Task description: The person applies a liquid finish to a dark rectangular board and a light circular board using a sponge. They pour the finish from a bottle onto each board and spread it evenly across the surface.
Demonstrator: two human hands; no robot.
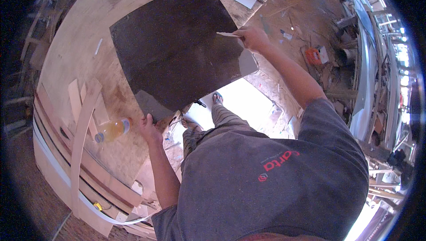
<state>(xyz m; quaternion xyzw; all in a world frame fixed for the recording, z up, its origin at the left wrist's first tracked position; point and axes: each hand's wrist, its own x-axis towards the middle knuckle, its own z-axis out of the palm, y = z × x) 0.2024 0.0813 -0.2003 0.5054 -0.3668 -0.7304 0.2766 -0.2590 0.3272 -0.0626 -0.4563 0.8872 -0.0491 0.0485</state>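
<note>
Pinching pale strip [225, 34], right hand [254, 39] at right edge of dark sheet [177, 50]; left hand [151, 131] by near corner, grip unclear; yellow bottle [114, 130], wood strips [78, 147] at left.

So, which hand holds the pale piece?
The right hand pinches the pale piece over the dark panel; the left hand, at one corner, shows none.

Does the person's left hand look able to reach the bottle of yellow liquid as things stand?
Probably yes: the bottle lies just left of the left hand, with nothing visible between them. That hand is at the dark panel's near corner, so it may have to leave that first.
</note>
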